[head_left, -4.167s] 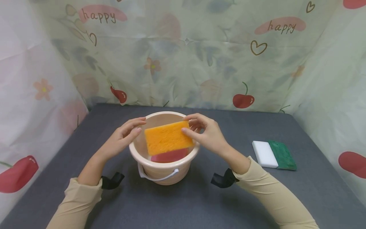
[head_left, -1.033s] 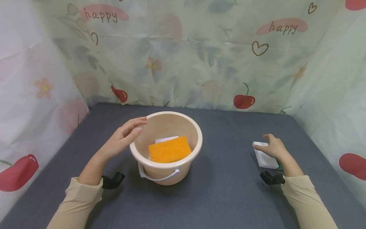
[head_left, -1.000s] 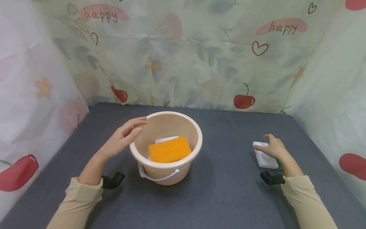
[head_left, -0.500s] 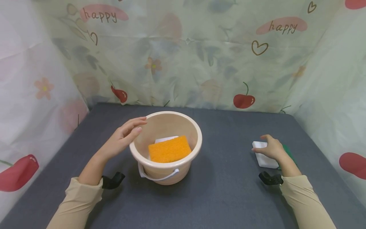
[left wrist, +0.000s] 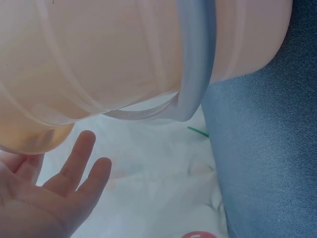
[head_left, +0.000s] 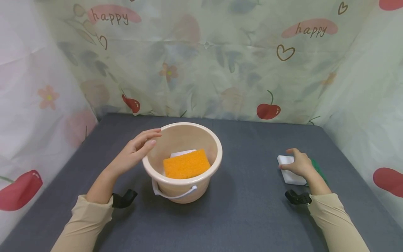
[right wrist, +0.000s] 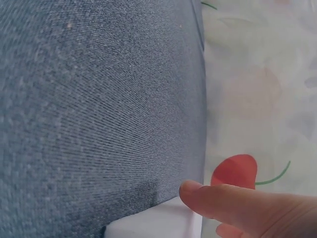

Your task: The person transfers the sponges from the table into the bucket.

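Note:
A peach plastic bucket (head_left: 182, 189) stands on the table, its pale handle hanging at the front. Inside lies an orange sponge (head_left: 186, 164), with a white block (head_left: 183, 153) partly showing behind it. My left hand (head_left: 133, 152) is at the bucket's left rim, fingers loosely extended; the left wrist view shows the fingers (left wrist: 81, 148) by the rim. Over on the right, my right hand (head_left: 300, 164) is over a white sponge block (head_left: 294, 177), thumb and index finger spread apart. A green scouring pad (head_left: 319, 171) lies beside that block, partly hidden by the hand.
The dark grey table (head_left: 233, 217) carries everything. Patterned fabric walls (head_left: 204, 70) close it in at the back and both sides. Black wrist mounts (head_left: 124, 198) sit on both wrists.
Earlier the right hand held the orange sponge over the bucket. That sponge now lies inside, covering a red item, and the hand has moved right. The left hand has stayed put.

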A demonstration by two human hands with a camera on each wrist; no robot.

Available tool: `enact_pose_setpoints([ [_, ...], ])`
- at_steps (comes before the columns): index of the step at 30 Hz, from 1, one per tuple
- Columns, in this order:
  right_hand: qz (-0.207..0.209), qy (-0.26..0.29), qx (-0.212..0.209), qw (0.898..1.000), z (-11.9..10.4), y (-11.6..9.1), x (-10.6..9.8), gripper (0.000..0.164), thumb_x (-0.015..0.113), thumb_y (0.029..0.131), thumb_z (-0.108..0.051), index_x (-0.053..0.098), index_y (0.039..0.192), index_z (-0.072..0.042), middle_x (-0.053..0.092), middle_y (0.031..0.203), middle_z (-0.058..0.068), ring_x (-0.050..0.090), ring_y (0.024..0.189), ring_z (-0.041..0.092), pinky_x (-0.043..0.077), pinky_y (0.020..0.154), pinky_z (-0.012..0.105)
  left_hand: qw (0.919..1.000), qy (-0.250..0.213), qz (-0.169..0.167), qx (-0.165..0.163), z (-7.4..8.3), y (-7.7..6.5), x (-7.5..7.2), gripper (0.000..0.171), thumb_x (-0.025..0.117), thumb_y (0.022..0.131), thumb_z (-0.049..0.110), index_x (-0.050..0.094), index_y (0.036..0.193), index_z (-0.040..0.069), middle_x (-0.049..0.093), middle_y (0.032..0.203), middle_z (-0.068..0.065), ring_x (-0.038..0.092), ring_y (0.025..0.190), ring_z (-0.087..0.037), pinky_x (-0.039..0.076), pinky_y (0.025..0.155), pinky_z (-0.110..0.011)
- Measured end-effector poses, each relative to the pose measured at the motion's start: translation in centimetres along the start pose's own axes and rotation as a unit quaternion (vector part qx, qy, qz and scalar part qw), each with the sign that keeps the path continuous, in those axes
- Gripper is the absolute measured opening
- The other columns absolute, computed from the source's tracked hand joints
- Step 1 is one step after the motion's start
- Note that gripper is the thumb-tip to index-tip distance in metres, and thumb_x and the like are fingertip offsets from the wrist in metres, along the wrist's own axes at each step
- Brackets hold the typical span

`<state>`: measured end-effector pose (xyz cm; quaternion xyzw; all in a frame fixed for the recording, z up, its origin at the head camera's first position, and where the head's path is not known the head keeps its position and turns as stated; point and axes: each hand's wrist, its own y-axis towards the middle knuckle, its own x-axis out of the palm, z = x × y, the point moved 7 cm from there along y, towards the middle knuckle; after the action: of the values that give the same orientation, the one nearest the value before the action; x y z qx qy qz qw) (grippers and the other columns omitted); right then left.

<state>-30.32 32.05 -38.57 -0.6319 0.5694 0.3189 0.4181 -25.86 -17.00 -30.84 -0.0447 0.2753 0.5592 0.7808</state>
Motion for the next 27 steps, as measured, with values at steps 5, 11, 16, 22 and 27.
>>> enact_pose_setpoints([
  [5, 0.005, 0.004, 0.004, 1.000, 0.10, 0.14, 0.18, 0.077, 0.069, 0.081, -0.027, 0.030, 0.135, 0.011, 0.030, 0.130, 0.043, 0.029, 0.117, 0.057, 0.038, 0.085, 0.061, 1.0000, 0.000, 0.001, -0.001, -0.07, 0.01, 0.00, 0.038, 0.043, 0.100, 0.022, 0.047, 0.133, 0.005, 0.033, 0.149, -0.010, 0.029, 0.139, -0.029, 0.030, 0.108, -0.056],
  [11, 0.014, 0.020, 0.011, 1.000, 0.39, 0.26, 0.21, 0.077, 0.069, 0.080, -0.024, 0.028, 0.135, 0.010, 0.029, 0.131, 0.042, 0.025, 0.118, 0.057, 0.037, 0.085, 0.062, 1.0000, -0.002, 0.000, 0.003, 0.02, -0.01, 0.05, 0.038, 0.042, 0.100, 0.021, 0.047, 0.133, 0.004, 0.034, 0.149, -0.011, 0.029, 0.138, -0.029, 0.029, 0.108, -0.056],
  [16, 0.012, 0.027, -0.008, 1.000, 0.00, 0.25, 0.33, 0.079, 0.071, 0.079, -0.025, 0.029, 0.135, 0.010, 0.033, 0.131, 0.043, 0.034, 0.118, 0.056, 0.041, 0.086, 0.059, 1.0000, 0.000, 0.001, 0.004, 0.07, 0.00, 0.03, 0.037, 0.042, 0.100, 0.020, 0.047, 0.133, 0.004, 0.034, 0.149, -0.011, 0.030, 0.138, -0.029, 0.030, 0.108, -0.055],
  [22, 0.003, 0.030, -0.023, 0.999, -0.51, 0.32, 0.75, 0.081, 0.072, 0.079, -0.029, 0.030, 0.136, 0.009, 0.036, 0.130, 0.044, 0.040, 0.116, 0.054, 0.043, 0.085, 0.056, 1.0000, -0.001, 0.002, 0.002, 0.00, 0.01, 0.01, 0.038, 0.043, 0.100, 0.021, 0.048, 0.133, 0.004, 0.034, 0.149, -0.011, 0.030, 0.138, -0.029, 0.030, 0.108, -0.055],
  [27, 0.007, 0.028, -0.020, 0.999, -0.48, 0.30, 0.77, 0.078, 0.069, 0.081, -0.030, 0.030, 0.135, 0.010, 0.036, 0.131, 0.042, 0.041, 0.117, 0.052, 0.043, 0.086, 0.056, 1.0000, -0.001, 0.001, 0.001, -0.09, 0.02, 0.04, 0.038, 0.043, 0.099, 0.021, 0.047, 0.133, 0.004, 0.033, 0.149, -0.011, 0.029, 0.138, -0.030, 0.030, 0.108, -0.057],
])
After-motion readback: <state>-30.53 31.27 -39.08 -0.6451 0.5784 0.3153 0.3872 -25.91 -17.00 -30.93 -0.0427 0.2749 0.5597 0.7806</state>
